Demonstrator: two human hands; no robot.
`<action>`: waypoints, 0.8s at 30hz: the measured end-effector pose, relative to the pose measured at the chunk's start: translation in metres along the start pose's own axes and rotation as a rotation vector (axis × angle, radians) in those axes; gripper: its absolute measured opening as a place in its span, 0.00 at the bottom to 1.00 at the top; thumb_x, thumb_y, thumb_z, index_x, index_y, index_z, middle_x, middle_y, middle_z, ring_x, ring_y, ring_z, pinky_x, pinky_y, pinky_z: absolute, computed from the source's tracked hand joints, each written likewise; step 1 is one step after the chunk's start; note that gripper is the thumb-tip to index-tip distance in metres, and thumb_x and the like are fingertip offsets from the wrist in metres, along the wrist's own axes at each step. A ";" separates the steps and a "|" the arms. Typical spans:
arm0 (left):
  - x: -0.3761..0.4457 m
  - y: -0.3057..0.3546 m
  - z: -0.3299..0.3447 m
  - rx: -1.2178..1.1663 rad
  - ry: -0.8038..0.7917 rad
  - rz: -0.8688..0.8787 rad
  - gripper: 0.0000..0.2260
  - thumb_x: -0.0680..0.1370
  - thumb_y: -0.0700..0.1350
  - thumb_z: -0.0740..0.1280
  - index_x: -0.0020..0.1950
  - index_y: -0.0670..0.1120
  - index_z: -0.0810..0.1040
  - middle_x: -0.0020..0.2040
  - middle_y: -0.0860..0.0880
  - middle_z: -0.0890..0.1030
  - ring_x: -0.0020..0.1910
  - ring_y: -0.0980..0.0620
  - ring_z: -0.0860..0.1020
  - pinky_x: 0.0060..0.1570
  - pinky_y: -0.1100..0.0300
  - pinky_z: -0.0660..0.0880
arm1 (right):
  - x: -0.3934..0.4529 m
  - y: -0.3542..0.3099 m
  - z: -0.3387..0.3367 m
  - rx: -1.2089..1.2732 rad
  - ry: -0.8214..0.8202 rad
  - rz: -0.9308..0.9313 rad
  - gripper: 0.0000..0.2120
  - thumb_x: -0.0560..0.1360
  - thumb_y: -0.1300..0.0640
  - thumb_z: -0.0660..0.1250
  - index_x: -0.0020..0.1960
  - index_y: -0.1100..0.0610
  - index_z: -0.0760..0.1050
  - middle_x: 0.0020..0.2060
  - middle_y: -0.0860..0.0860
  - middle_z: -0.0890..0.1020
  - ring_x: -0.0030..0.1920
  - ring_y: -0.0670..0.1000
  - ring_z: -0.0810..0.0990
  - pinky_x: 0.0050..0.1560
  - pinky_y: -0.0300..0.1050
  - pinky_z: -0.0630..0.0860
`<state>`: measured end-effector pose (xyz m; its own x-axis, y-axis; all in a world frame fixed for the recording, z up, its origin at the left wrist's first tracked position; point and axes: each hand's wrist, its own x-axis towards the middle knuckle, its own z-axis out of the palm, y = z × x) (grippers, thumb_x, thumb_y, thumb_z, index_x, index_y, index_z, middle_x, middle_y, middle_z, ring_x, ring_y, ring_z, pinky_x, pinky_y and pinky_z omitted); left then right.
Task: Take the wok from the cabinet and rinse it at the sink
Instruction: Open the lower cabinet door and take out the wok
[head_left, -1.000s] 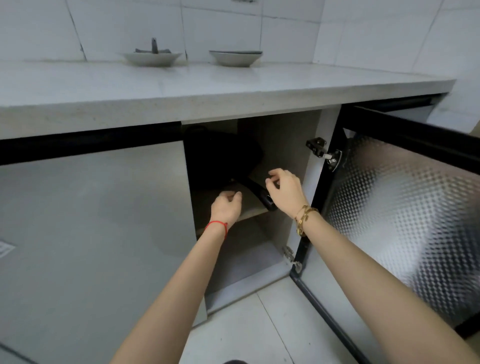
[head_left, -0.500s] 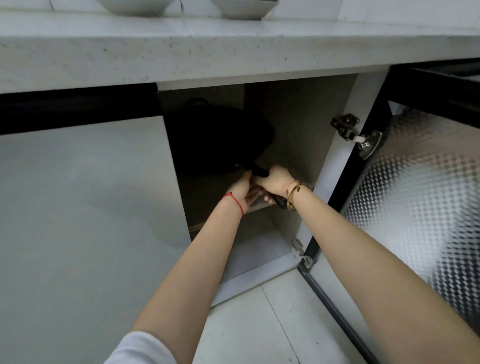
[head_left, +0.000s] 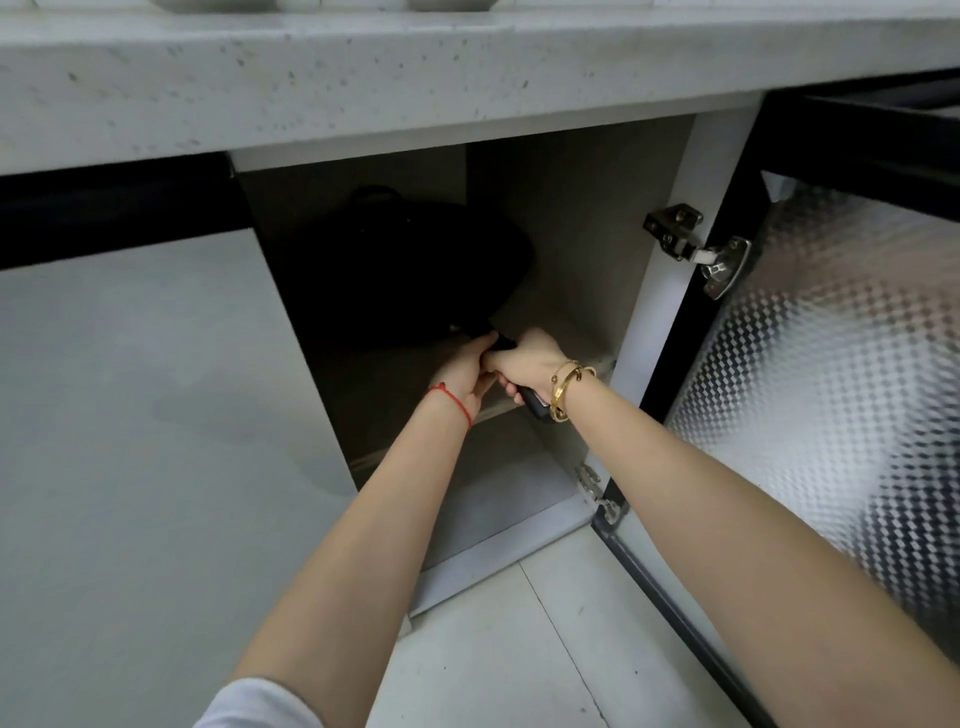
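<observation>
To my left is a closed, smooth grey cabinet door (head_left: 135, 415). In the open cabinet (head_left: 582, 218), the black wok (head_left: 410, 270) sits on the upper shelf, its round bowl beyond and left of my hands, its handle (head_left: 535, 405) running back toward me and to the right. My left hand (head_left: 460, 371) is curled under the handle near the bowl; my right hand (head_left: 530, 358) is closed around the handle just beside it. Farther right, the open door (head_left: 831, 322) has dimpled, shiny glass.

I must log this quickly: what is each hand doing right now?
Left hand: closed on the wok handle, nearest the wok.
Right hand: closed on the same handle, further out.
</observation>
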<state>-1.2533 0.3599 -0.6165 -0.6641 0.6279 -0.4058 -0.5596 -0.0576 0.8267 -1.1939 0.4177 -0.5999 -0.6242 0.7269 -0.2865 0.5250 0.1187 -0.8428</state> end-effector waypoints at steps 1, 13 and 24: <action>-0.003 -0.002 -0.001 0.008 -0.007 -0.008 0.06 0.80 0.41 0.65 0.54 0.39 0.75 0.41 0.45 0.77 0.39 0.52 0.77 0.44 0.61 0.76 | -0.005 0.002 0.000 0.007 0.019 -0.012 0.10 0.71 0.63 0.65 0.32 0.61 0.71 0.23 0.53 0.73 0.20 0.48 0.69 0.20 0.35 0.67; -0.085 -0.008 -0.007 0.099 -0.135 -0.022 0.09 0.78 0.36 0.66 0.55 0.31 0.79 0.45 0.41 0.82 0.38 0.52 0.81 0.36 0.65 0.80 | -0.099 0.020 -0.016 0.042 0.093 0.000 0.05 0.71 0.58 0.65 0.41 0.60 0.75 0.25 0.54 0.77 0.19 0.49 0.73 0.21 0.39 0.71; -0.185 -0.002 0.005 0.127 -0.164 -0.220 0.13 0.79 0.37 0.66 0.59 0.29 0.76 0.52 0.37 0.82 0.47 0.48 0.82 0.49 0.61 0.81 | -0.211 -0.001 -0.045 0.051 0.107 0.171 0.05 0.73 0.58 0.64 0.46 0.59 0.75 0.26 0.54 0.77 0.19 0.51 0.74 0.20 0.40 0.71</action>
<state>-1.1269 0.2474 -0.5414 -0.4392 0.7322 -0.5206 -0.6080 0.1843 0.7722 -1.0368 0.2944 -0.5178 -0.4620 0.8015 -0.3797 0.5866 -0.0449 -0.8086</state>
